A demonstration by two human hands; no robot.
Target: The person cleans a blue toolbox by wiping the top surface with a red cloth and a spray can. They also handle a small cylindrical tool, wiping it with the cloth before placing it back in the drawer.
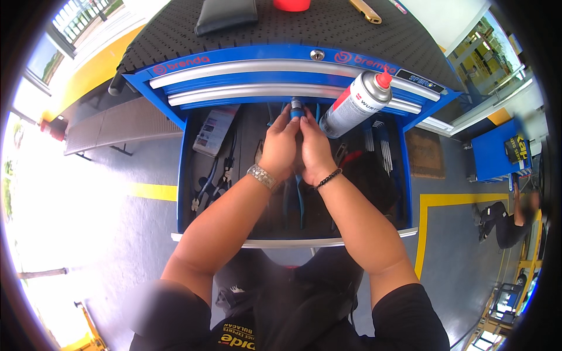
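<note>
My left hand (280, 146) and my right hand (316, 149) are pressed together over an open blue tool drawer (186, 175). Both hold a small blue and silver tool (297, 109) that sticks up between the fingertips. The right hand also seems to clamp a white and red spray can (354, 104) with a red cap, which leans up to the right; how it is gripped is hidden. A metal watch is on my left wrist, a dark bead bracelet on my right.
The drawer holds pliers (211, 184), a row of hex keys (380, 146), a booklet (215, 128) and dark items. The cabinet's black perforated top (281, 26) carries a black pad, a red object and a yellow tool. Another person crouches on the floor at the right (503, 222).
</note>
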